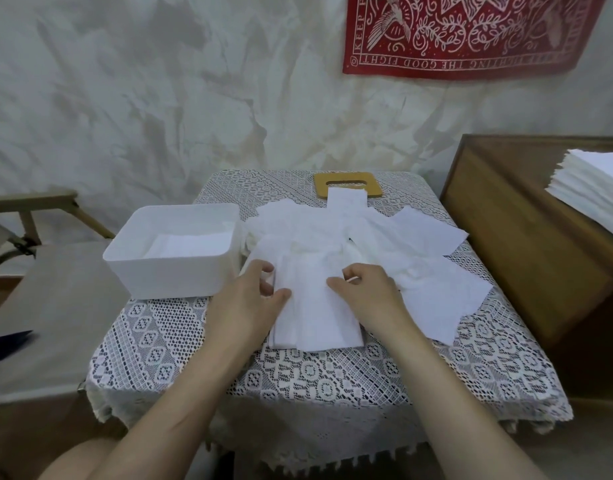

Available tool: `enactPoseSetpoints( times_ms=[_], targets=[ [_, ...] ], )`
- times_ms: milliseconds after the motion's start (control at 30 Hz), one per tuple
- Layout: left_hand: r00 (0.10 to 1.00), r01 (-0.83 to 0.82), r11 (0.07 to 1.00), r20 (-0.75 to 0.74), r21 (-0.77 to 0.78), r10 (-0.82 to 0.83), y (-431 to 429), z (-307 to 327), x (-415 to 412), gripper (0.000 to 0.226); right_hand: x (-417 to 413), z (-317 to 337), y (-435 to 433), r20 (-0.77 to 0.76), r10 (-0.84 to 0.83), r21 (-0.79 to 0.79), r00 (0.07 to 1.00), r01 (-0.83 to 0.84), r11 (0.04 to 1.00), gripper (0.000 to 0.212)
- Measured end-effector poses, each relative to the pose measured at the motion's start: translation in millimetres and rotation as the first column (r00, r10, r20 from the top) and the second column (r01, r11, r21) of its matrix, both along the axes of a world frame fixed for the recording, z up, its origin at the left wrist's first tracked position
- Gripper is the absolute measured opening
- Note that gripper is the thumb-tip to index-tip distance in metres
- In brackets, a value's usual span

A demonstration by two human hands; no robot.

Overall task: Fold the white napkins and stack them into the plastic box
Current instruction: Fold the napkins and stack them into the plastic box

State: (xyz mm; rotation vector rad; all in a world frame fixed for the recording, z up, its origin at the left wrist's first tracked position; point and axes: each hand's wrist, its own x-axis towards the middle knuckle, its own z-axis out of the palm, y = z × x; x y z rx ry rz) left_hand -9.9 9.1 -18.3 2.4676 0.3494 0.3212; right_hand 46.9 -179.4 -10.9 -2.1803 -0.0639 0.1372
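**Lace table, fold under way**

Crumpled white sheeting behind, lace cloth below: we are over a small table. Centre frame, the napkin lies as a long layered strip with its near end towards us. Our left hand is at its left edge, thumb and curled fingers nipping that edge. Our right hand sits on the strip's upper right, fingers curled down, thumb close to forefinger. It looks to be nipping a layer too, though we cannot see under the fingertips.

Behind the hands, the loose pile sprawls up the table to a tan frame. Left of centre, the box stands just beside the pile, with folded white paper lying flat in its bottom.

Our call is that this is the fold itself, with the box stage to come. To do it well, we match the edges before any crease. Square the corners, bring one end over to the other, then run flat fingers along the fold. Thin paper likely tears and drags, so we pinch lightly and lift clear of the pile.

Now the writing. Upper right, the red banner reads upside down to us: "THE GOOD FIGHT" along its lower edge, "KEEP F" up its left side, the rest cut off. No label shows on the box, nor on the stack at far right.
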Motion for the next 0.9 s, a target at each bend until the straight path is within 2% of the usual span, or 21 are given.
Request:
enactPoseSetpoints(
  times_ms=[167, 267, 333, 400, 467, 567, 633, 900],
  targets=[
    [0.998, 0.018, 0.993, -0.059, -0.118, -0.025, -3, 5, 6, 0.047, -4, -2, -3, 0.018, 0.014, -0.036, 1.0, -0.013, 0.999, 0.024],
    [0.999, 0.013, 0.953, -0.034, -0.302, -0.024, -4, 5, 10, 0.048, -3, -5, -6, -0.015, 0.018, 0.033, 1.0, -0.017, 0.999, 0.025],
    [0.999, 0.031, 0.877, 0.004, -0.479, -0.033, -7, 4, 10, 0.036, -3, -6, -11, -0.022, 0.035, 0.133, 0.999, -0.032, 0.991, 0.017],
    [0.997, 0.075, 0.825, 0.057, -0.56, -0.052, -8, 6, 6, 0.006, -5, -4, -17, -0.028, 0.056, 0.304, 0.998, -0.045, 0.952, 0.01],
    [0.992, 0.122, 0.778, 0.104, -0.616, -0.073, -8, 9, 3, 0.011, -7, 1, -25, -0.047, 0.08, 0.456, 0.996, -0.05, 0.889, 0.006],
    [0.991, 0.129, 0.651, 0.116, -0.748, -0.063, -8, 12, 2, 0.012, -11, 6, -33, -0.088, 0.099, 0.568, 0.991, -0.031, 0.822, 0.008],
    [0.993, 0.113, 0.561, 0.101, -0.82, -0.052, -11, 10, 3, 0.011, -12, 7, -36, -0.118, 0.107, 0.609, 0.987, -0.013, 0.793, 0.012],
    [0.993, 0.12, 0.34, 0.115, -0.933, -0.033, -33, 2, 6, 0.019, -14, 8, -33, -0.117, 0.094, 0.647, 0.989, 0.004, 0.762, 0.013]
  ],
)
